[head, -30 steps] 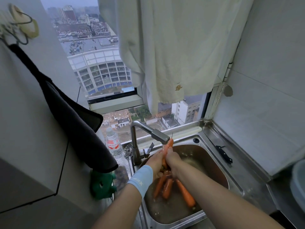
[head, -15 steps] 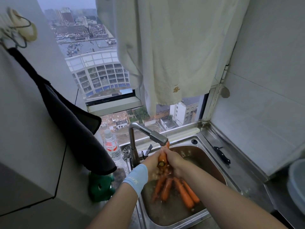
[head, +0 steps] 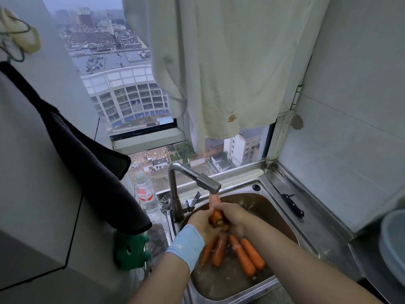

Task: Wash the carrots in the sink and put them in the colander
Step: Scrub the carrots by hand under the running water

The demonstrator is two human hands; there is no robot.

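- Fingers (head: 225,210): on both hands they are curled round a single carrot (head: 215,216). Your left hand (head: 200,223) clamps it from 9 o'clock and your right hand (head: 235,217) from 3 o'clock. The two hands touch around it.
- Held carrot: its long axis runs from 12 to 6 o'clock. The thin tip points to 12, just below the spout (head: 209,185) and in the stream. The stem end points to 6 and shows between your hands.
- Loose carrots (head: 243,256): four lie at 6 o'clock from your fingers, in the water on the floor of the sink (head: 285,218). Their long axes also run roughly 12 to 6. Two lie beneath your left wrist and two just right of them.
- Colander: none can be identified. A pale round vessel (head: 392,244) sits at 3 o'clock, well apart from the sink and cut by the frame edge. You cannot tell whether it is perforated.
- Judgement: if that vessel is the target, your right hand is the nearer one. Release the left grip first and carry the carrot out toward 3 o'clock.
- Hazard: a knife (head: 292,205) lies on the steel ledge at 2 o'clock, between sink and vessel. Route above it.
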